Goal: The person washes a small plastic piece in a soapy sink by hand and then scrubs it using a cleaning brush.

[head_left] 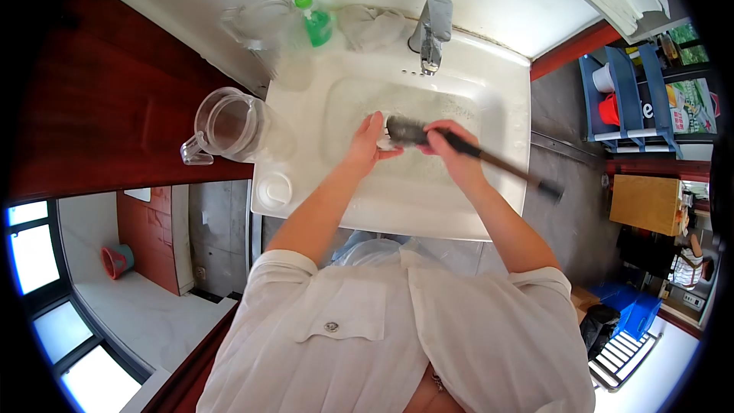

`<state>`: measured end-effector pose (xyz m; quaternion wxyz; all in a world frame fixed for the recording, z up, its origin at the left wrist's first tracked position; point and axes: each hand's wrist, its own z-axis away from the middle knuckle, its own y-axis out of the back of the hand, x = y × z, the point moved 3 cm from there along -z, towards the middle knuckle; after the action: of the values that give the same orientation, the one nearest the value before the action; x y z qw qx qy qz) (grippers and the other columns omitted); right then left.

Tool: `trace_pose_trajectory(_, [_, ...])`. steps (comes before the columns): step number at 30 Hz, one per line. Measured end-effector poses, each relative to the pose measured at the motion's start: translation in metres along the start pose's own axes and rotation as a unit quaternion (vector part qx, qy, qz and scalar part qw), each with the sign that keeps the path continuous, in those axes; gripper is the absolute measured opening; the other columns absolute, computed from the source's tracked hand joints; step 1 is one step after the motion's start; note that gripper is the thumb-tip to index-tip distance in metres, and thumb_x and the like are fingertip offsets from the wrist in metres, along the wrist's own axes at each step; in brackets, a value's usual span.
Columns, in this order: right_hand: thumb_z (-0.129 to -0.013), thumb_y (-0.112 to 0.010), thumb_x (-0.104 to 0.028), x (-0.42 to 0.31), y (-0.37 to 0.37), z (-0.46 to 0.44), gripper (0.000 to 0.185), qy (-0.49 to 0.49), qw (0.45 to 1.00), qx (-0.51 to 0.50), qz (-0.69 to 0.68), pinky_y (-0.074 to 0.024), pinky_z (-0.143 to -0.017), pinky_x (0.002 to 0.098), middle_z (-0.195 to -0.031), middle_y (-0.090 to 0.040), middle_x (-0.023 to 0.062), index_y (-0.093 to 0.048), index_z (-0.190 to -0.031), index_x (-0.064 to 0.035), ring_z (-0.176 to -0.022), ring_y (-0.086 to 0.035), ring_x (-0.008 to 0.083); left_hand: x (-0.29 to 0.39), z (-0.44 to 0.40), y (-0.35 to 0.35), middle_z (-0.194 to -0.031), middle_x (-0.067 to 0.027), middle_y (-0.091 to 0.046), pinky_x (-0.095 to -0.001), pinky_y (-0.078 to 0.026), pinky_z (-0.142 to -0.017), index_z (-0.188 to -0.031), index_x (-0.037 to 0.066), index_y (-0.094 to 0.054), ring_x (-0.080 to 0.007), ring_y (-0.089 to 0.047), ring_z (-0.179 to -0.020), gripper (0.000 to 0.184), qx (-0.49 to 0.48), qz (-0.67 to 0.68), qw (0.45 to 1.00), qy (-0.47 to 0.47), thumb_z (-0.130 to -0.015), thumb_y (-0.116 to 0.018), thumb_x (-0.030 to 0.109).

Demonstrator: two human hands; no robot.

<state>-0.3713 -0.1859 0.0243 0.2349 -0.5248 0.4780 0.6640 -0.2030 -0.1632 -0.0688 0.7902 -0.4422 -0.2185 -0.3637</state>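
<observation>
Over the sink basin (pixel 340 115), my right hand (pixel 453 149) grips a long-handled brush (pixel 489 157) with dark bristles, slightly blurred. Its bristle end meets a small white slotted part (pixel 386 136), whose exact kind I cannot make out. My left hand (pixel 367 145) is closed round that part, the fingers partly hiding it. Shallow, cloudy water lies in the basin beneath both hands. A chrome faucet (pixel 434 23) stands behind the basin, and I cannot tell whether water runs from it.
On the sink's left edge stands a clear pitcher (pixel 229 124), with a round white lid (pixel 274 190) in front of it. At the back are another clear container (pixel 264 19), a green soap pump bottle (pixel 316 27) and a crumpled clear bag (pixel 373 27). Blue shelves (pixel 634 95) stand right.
</observation>
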Motion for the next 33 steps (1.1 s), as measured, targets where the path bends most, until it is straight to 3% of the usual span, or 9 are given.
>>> trace_pose_trajectory(4, [-0.068, -0.061, 0.001, -0.011, -0.001, 0.003, 0.029, 0.197, 0.962, -0.153, 0.107, -0.0465, -0.058, 0.0254, -0.074, -0.057, 0.0040, -0.057, -0.094, -0.0076, -0.064, -0.058, 0.0192, 0.022, 0.009, -0.007, -0.115, -0.0099, -0.048, -0.0460, -0.051, -0.079, -0.122, 0.012, -0.034, -0.0240, -0.058, -0.094, 0.044, 0.003, -0.085, 0.976, 0.201, -0.092, -0.039, 0.044])
trace_pose_trajectory(7, [-0.078, -0.059, -0.001, -0.015, 0.000, -0.008, 0.013, 0.204, 0.970, -0.058, 0.120, -0.0466, -0.058, 0.0230, -0.079, -0.060, 0.0044, -0.058, -0.090, -0.0057, -0.066, -0.061, 0.0146, 0.025, -0.011, -0.007, -0.116, -0.0119, -0.047, -0.0448, -0.051, -0.081, -0.122, 0.011, -0.034, -0.0236, -0.057, -0.096, 0.044, -0.059, -0.088, 0.993, 0.056, -0.092, -0.039, 0.043])
trace_pose_trajectory(9, [-0.085, -0.055, -0.007, -0.008, -0.001, -0.014, 0.008, -0.052, 0.983, 0.041, -0.174, -0.0522, -0.064, 0.0245, -0.084, -0.061, 0.0072, -0.057, -0.092, -0.0031, -0.072, -0.064, 0.0171, 0.007, -0.008, -0.018, -0.117, -0.0120, -0.046, -0.0402, -0.052, -0.081, -0.124, 0.010, -0.033, -0.0226, -0.055, -0.097, 0.044, 0.003, -0.130, 0.991, -0.019, -0.092, -0.040, 0.040])
trace_pose_trajectory(15, [-0.086, -0.054, -0.011, 0.027, 0.002, 0.008, 0.015, -0.248, 0.819, 0.179, -0.485, -0.0559, -0.063, 0.0297, -0.087, -0.060, 0.0146, -0.054, -0.093, 0.0015, -0.074, -0.065, 0.0236, -0.008, 0.018, -0.019, -0.110, -0.0108, -0.051, -0.0348, -0.055, -0.067, -0.129, 0.008, -0.030, -0.0189, -0.056, -0.092, 0.050, 0.002, -0.171, 0.963, -0.210, -0.091, -0.043, 0.038])
trace_pose_trajectory(19, [-0.085, -0.057, -0.011, 0.001, -0.002, 0.024, 0.012, -0.046, 0.993, 0.043, -0.103, -0.0505, -0.065, 0.0245, -0.081, -0.062, 0.0083, -0.058, -0.096, -0.0046, -0.075, -0.065, 0.0166, 0.006, 0.032, -0.022, -0.107, -0.0104, -0.051, -0.0387, -0.056, -0.063, -0.124, 0.010, -0.033, -0.0231, -0.059, -0.083, 0.049, 0.028, -0.166, 0.985, -0.040, -0.091, -0.039, 0.046])
trace_pose_trajectory(22, [-0.081, -0.058, -0.003, -0.022, 0.000, 0.031, 0.015, 0.154, 0.982, -0.029, 0.109, -0.0468, -0.063, 0.0229, -0.077, -0.061, 0.0040, -0.058, -0.096, -0.0080, -0.067, -0.060, 0.0124, 0.028, 0.015, -0.017, -0.100, -0.0139, -0.055, -0.0397, -0.055, -0.055, -0.122, 0.010, -0.034, -0.0273, -0.061, -0.063, 0.049, -0.054, -0.243, 0.945, 0.213, -0.090, -0.037, 0.048])
trace_pose_trajectory(24, [-0.081, -0.057, -0.002, -0.025, 0.000, 0.028, 0.017, 0.211, 0.966, -0.075, 0.129, -0.0466, -0.061, 0.0231, -0.076, -0.060, 0.0036, -0.057, -0.096, -0.0080, -0.066, -0.059, 0.0124, 0.036, 0.010, -0.019, -0.099, -0.0134, -0.055, -0.0383, -0.054, -0.054, -0.122, 0.009, -0.034, -0.0266, -0.061, -0.062, 0.050, -0.040, -0.256, 0.946, 0.196, -0.090, -0.037, 0.047])
trace_pose_trajectory(28, [-0.087, -0.054, -0.008, -0.017, -0.002, 0.013, 0.010, 0.009, 0.995, 0.054, -0.084, -0.0519, -0.062, 0.0249, -0.080, -0.061, 0.0075, -0.054, -0.096, -0.0029, -0.072, -0.065, 0.0175, 0.040, 0.022, -0.035, -0.095, -0.0117, -0.056, -0.0326, -0.052, -0.049, -0.123, 0.007, -0.034, -0.0233, -0.060, -0.059, 0.051, -0.014, -0.278, 0.960, 0.041, -0.090, -0.037, 0.046])
trace_pose_trajectory(33, [-0.089, -0.052, -0.012, -0.006, -0.003, 0.015, 0.018, -0.141, 0.899, 0.172, -0.377, -0.0558, -0.067, 0.0295, -0.086, -0.063, 0.0156, -0.052, -0.099, 0.0018, -0.076, -0.066, 0.0249, 0.022, 0.030, -0.019, -0.096, -0.0132, -0.054, -0.0312, -0.048, -0.040, -0.126, 0.008, -0.029, -0.0201, -0.059, -0.056, 0.053, -0.030, -0.255, 0.963, -0.077, -0.090, -0.039, 0.045])
